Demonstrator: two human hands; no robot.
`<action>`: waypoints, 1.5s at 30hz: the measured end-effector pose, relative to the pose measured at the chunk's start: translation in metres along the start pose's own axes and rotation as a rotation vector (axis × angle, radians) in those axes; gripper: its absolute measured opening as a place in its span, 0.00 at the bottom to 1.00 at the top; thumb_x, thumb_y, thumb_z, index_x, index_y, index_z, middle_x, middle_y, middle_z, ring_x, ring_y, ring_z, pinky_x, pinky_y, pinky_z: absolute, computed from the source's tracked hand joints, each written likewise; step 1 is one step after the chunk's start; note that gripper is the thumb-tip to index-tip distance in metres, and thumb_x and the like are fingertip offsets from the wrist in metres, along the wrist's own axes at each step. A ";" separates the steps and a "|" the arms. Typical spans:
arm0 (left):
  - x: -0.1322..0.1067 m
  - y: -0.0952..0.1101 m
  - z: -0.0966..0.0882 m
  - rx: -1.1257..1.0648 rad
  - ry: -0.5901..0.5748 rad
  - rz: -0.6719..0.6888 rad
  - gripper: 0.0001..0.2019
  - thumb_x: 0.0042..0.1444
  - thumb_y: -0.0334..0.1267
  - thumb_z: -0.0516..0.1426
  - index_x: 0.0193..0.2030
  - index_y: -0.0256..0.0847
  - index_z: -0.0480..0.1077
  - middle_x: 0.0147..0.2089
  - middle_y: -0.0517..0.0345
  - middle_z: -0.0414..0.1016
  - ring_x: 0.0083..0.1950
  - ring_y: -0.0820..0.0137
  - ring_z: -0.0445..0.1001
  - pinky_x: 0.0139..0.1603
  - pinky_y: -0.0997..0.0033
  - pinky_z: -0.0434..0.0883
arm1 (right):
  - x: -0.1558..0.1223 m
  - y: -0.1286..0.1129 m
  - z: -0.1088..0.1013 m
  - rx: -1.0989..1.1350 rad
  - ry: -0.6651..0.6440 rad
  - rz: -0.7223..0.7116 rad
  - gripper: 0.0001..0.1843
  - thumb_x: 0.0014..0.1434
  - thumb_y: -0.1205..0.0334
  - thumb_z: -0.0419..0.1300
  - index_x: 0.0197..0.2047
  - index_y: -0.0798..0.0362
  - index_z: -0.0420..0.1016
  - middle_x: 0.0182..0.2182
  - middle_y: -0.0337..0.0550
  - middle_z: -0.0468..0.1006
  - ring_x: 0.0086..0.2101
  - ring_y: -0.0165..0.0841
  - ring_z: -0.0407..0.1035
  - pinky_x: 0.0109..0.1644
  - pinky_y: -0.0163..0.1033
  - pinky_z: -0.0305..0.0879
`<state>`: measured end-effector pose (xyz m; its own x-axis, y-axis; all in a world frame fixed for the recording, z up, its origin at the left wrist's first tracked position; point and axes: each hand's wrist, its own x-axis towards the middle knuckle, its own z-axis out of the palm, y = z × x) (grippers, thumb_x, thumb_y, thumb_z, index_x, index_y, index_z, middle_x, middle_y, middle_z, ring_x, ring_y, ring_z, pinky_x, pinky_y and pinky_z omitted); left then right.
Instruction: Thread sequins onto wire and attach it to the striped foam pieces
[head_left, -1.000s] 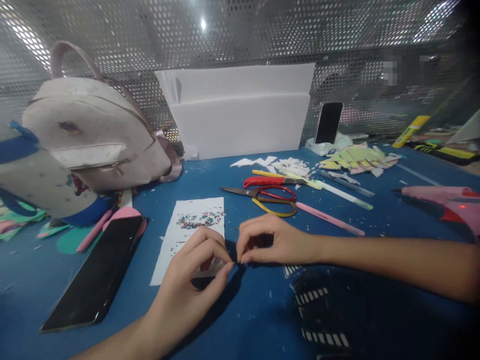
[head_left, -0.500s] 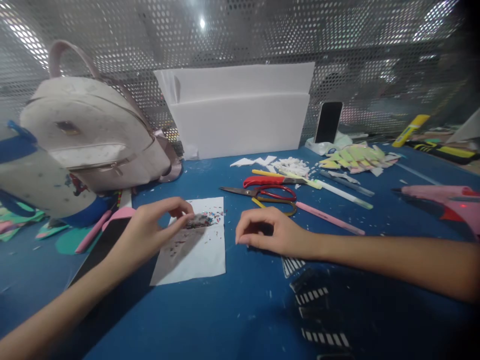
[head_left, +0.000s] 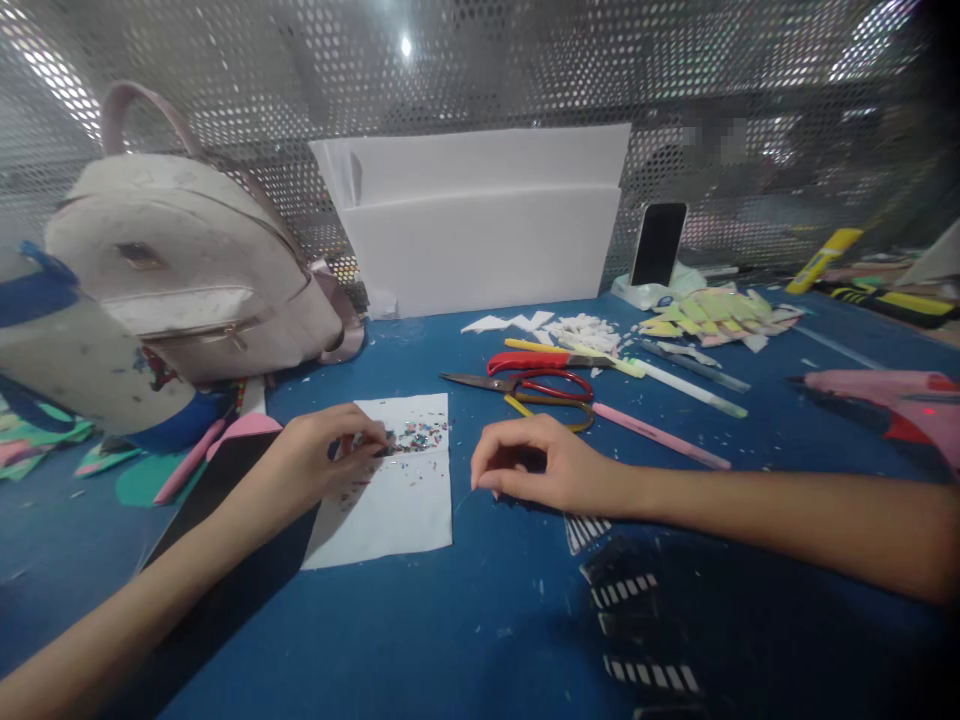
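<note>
A creased white sheet of paper lies flat on the blue table, with small colourful shiny bits scattered over its upper half. My left hand is over the paper's left side, thumb and fingers pinched together at the edge of the bits. Dark specks show at those fingertips; the pinch itself is mostly hidden. To the right of the paper, my right hand rests near the table with thumb and forefinger pressed together. A faint, very thin strand runs from its fingertips toward the paper.
Scissors, a red-handled cutter and a pink pen lie beyond my right hand. A pink glue gun is at right. A backpack, jug and dark phone-like slab stand or lie left. White scraps lie behind.
My left thumb and fingers have closed into a pinch at the pile, and more loose bits show beside them. My right hand stays in place; the thin strand now shows at its fingertips.
</note>
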<state>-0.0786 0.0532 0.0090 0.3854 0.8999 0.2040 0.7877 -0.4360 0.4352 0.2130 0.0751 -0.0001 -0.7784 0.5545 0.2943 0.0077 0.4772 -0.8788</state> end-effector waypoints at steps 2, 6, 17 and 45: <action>0.000 0.003 0.001 -0.022 -0.030 -0.028 0.08 0.59 0.39 0.56 0.38 0.42 0.77 0.39 0.55 0.78 0.34 0.70 0.72 0.35 0.71 0.68 | 0.000 0.000 0.000 0.000 -0.003 0.000 0.06 0.61 0.62 0.62 0.36 0.56 0.75 0.29 0.39 0.74 0.28 0.24 0.65 0.29 0.31 0.59; 0.000 0.006 0.002 -0.057 -0.071 -0.078 0.07 0.58 0.38 0.57 0.40 0.44 0.76 0.41 0.56 0.77 0.38 0.68 0.73 0.39 0.68 0.68 | 0.000 0.000 0.000 -0.001 -0.003 0.006 0.06 0.61 0.61 0.62 0.36 0.56 0.75 0.29 0.39 0.74 0.28 0.25 0.66 0.29 0.32 0.59; -0.003 0.002 0.000 -0.045 0.070 -0.118 0.07 0.61 0.41 0.55 0.40 0.43 0.73 0.40 0.57 0.77 0.39 0.67 0.73 0.40 0.67 0.68 | 0.001 0.000 0.000 -0.012 0.000 0.011 0.06 0.61 0.62 0.62 0.36 0.57 0.75 0.28 0.40 0.74 0.27 0.25 0.65 0.29 0.32 0.59; -0.002 0.005 0.003 -0.061 0.032 -0.102 0.15 0.57 0.39 0.58 0.52 0.44 0.67 0.38 0.59 0.79 0.38 0.68 0.76 0.41 0.66 0.69 | 0.000 0.000 0.000 -0.026 -0.009 0.017 0.07 0.62 0.60 0.61 0.36 0.55 0.75 0.29 0.40 0.74 0.28 0.25 0.66 0.30 0.32 0.59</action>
<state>-0.0736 0.0490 0.0082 0.2885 0.9398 0.1834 0.7909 -0.3418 0.5076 0.2125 0.0753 -0.0004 -0.7839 0.5565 0.2754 0.0375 0.4851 -0.8736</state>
